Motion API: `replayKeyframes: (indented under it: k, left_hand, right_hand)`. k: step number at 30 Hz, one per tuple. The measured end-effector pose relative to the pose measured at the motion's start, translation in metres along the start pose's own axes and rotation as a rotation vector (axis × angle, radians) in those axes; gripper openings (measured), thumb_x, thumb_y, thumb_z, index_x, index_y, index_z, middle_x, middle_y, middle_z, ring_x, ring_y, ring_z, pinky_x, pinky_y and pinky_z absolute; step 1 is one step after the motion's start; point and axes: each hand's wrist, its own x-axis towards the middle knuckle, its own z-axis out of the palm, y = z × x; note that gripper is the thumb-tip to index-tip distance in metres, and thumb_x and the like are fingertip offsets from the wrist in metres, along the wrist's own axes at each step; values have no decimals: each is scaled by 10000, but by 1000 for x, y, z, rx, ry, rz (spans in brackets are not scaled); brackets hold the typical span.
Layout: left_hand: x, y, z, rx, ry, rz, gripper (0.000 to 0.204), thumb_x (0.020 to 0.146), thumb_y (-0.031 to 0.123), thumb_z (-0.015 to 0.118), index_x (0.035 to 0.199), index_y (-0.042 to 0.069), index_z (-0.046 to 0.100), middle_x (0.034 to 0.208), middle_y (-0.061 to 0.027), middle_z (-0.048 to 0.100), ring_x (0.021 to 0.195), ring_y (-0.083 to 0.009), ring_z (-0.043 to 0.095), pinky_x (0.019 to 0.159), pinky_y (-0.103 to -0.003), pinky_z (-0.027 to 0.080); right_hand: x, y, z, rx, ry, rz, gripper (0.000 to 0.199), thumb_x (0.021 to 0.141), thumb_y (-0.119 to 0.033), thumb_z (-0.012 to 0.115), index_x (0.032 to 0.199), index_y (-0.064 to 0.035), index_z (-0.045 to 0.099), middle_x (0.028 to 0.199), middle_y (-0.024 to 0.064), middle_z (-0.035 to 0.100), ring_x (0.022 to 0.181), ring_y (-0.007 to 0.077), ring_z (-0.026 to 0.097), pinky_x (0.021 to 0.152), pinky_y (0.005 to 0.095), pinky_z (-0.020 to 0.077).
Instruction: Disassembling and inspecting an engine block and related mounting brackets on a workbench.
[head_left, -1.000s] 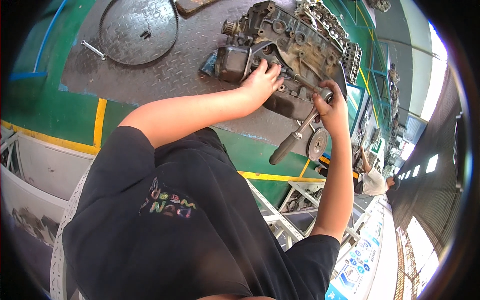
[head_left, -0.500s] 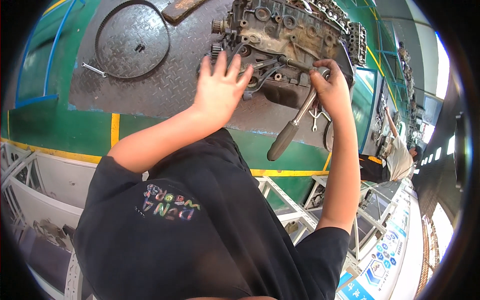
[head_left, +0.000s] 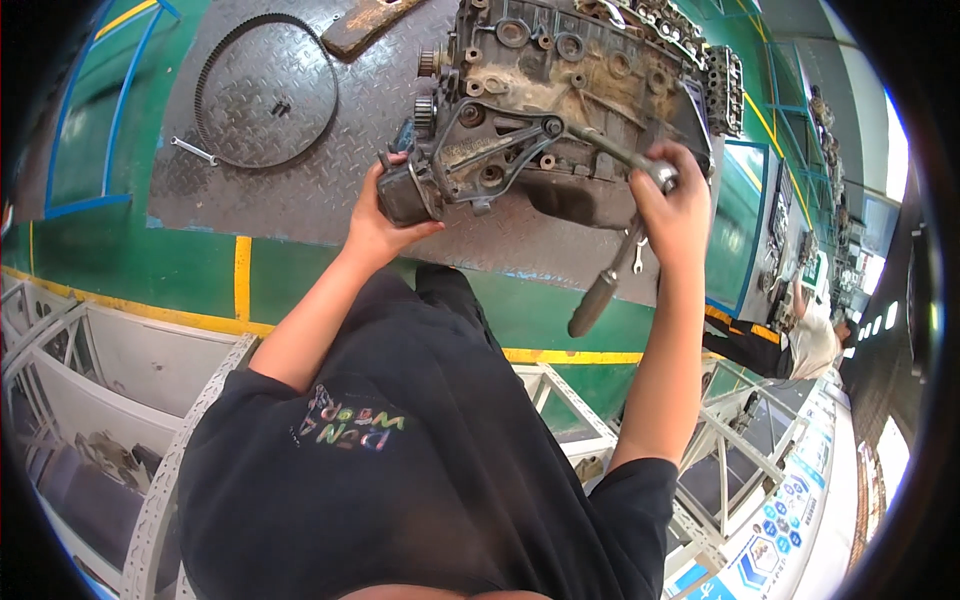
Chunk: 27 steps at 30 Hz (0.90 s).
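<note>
Watching remotely, I see the left hand (head_left: pixel 376 228) clasping the mount (head_left: pixel 410 195), the right hand (head_left: pixel 674 192) gripping the ratchet (head_left: pixel 601 300); belt (head_left: pixel 199 105) off, left; bracket (head_left: pixel 472 153) seemingly still bolted to the engine block's (head_left: pixel 590 75) near side.

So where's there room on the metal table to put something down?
Bare metal table shows between the toothed belt and the left hand, and below the wrench on the far left. It's crowded around the engine, where the right hand holds a ratchet.
</note>
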Motion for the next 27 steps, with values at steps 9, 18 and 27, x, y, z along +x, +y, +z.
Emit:
replayKeyframes:
  k: [9, 18, 27]
  left_hand:
    - [10, 35, -8, -90, -1, -300, 930, 617, 52, 920, 1392, 82, 407, 1314, -94, 545, 1135, -194, 589, 964, -369, 523]
    - [44, 32, -36, 94, 6, -388, 1086, 551, 21, 932, 1471, 63, 357, 1399, -89, 511, 1204, -193, 555, 1017, -359, 473]
    - [34, 16, -33, -140, 4, -301, 1088, 523, -110, 811, 1492, 43, 342, 1457, -57, 465, 1267, -189, 502, 1004, -352, 476]
  right_hand:
    - [-101, 86, -27, 327, -115, 210, 349, 769, 10, 634, 1093, -43, 518, 795, 79, 627, 641, 130, 641, 541, 278, 506]
    - [-163, 213, 130, 284, -315, 168, 373, 682, -62, 684, 1044, -34, 599, 761, 147, 620, 652, 286, 607, 649, 355, 500]
    - [-104, 231, 205, 481, -354, -49, 404, 742, -98, 685, 1122, -21, 569, 836, 169, 644, 704, 276, 626, 679, 355, 503]
